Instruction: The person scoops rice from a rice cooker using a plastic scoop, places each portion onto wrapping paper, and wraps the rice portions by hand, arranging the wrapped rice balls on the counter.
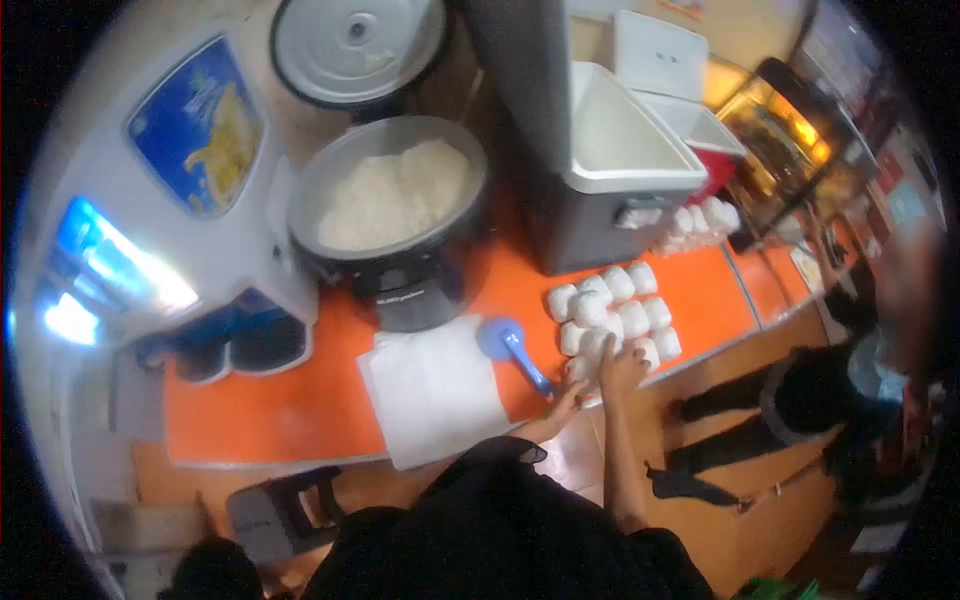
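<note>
Several white wrapped bundles [620, 318] sit in a close group on the orange table, some stacked on others. My left hand [566, 408] is at the near left corner of the group, its fingers stretched toward the nearest bundle [580, 370]. Over the near side of the group reaches my right hand [624, 370], fingers spread and touching the bundles. What lies beneath its fingers is partly hidden. To the left of the group is a blue rice paddle [516, 352]. A stack of white paper sheets [432, 385] lies beside the paddle.
A rice cooker [405, 295] full of white rice [400, 195] stands behind the paper, its lid [360, 45] raised. Behind the bundles is a grey cooler box [600, 225] with its lid up. A grey-white machine [215, 240] stands at left. Another person [790, 400] is at right.
</note>
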The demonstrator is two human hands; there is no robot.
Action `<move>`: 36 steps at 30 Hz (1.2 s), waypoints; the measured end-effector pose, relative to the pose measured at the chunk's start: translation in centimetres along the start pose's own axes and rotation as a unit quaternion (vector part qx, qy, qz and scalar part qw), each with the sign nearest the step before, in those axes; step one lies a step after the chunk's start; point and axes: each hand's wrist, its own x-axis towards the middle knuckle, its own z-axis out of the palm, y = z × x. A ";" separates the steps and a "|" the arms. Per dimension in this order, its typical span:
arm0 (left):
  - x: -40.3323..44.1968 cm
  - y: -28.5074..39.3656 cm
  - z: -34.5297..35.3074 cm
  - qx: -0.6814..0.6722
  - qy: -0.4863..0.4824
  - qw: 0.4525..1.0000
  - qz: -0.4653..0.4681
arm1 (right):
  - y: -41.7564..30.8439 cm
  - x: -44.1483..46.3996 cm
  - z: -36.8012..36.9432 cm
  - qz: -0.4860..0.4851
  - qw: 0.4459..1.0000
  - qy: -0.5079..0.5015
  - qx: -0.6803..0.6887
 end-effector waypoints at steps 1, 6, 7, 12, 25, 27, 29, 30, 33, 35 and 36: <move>0.0 0.2 0.2 -0.003 0.006 1.000 -0.001 | -0.8 0.1 -0.2 -0.008 1.000 -0.001 -0.021; -2.0 0.8 -2.2 0.041 0.062 0.997 -0.011 | -5.9 -2.1 -0.8 -0.303 0.926 -0.074 0.213; -3.1 0.4 -5.1 0.053 0.024 0.998 -0.002 | -6.2 -2.9 0.2 -0.317 0.913 -0.119 0.227; -14.9 4.9 -13.0 0.543 0.215 0.755 0.297 | -7.9 -8.2 3.0 -0.322 0.897 -0.194 0.231; -19.5 7.7 -19.7 0.753 0.455 0.418 0.228 | -23.2 2.0 -9.4 -0.158 0.752 -0.019 0.640; -19.7 8.0 -19.9 0.748 0.446 0.444 0.211 | -27.0 4.2 -12.1 -0.221 0.755 -0.136 0.602; -19.8 7.9 -20.6 0.746 0.439 0.462 0.195 | -32.4 6.1 -14.5 -0.347 0.811 -0.143 0.449; -19.8 8.5 -20.8 0.744 0.435 0.472 0.186 | -35.2 7.0 -15.0 -0.431 0.845 -0.086 0.306; -20.4 14.1 -17.0 0.600 0.433 0.578 0.344 | -43.8 7.6 -13.6 -0.516 0.855 0.002 0.053; -19.9 19.5 -13.1 0.559 0.399 0.547 0.479 | -48.3 8.9 -8.8 -0.569 0.821 0.030 -0.041; -19.6 21.7 -11.1 0.546 0.406 0.536 0.500 | -50.1 8.9 -7.3 -0.588 0.802 0.045 -0.094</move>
